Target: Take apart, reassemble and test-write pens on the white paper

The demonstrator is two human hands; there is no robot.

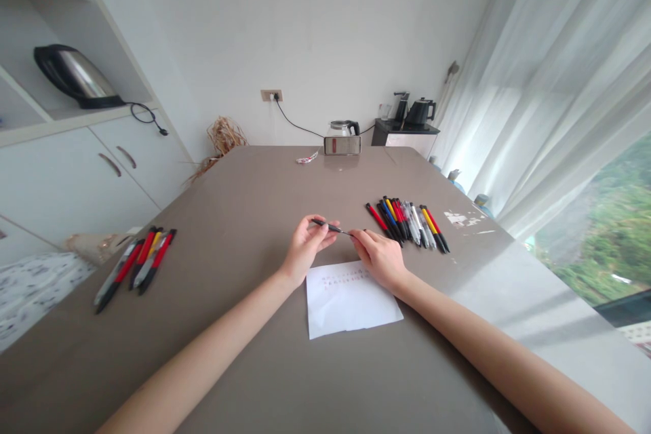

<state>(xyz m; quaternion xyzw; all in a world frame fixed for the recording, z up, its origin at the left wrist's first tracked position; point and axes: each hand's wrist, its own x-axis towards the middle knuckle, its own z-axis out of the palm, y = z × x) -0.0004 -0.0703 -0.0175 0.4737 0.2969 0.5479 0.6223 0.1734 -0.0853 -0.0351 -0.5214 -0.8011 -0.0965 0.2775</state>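
My left hand (306, 244) is closed in a pinch on a dark pen (327, 224), held nearly level above the table. From the pen's right end a thin, lighter length runs to my right hand (379, 256). The fingertips of that hand are pressed together on this thin end; whether it is a tip or a refill I cannot make out. Just below the hands lies a white sheet of paper (350, 312) with rows of small handwritten marks near its top edge. My right hand is over the sheet's upper right corner.
A row of coloured pens (407, 222) lies right of my hands; several more pens (135, 261) lie at the left table edge. A glass pot on a metal base (342, 144) stands at the far end of the table (254, 183). Curtains (549, 68) hang at right.
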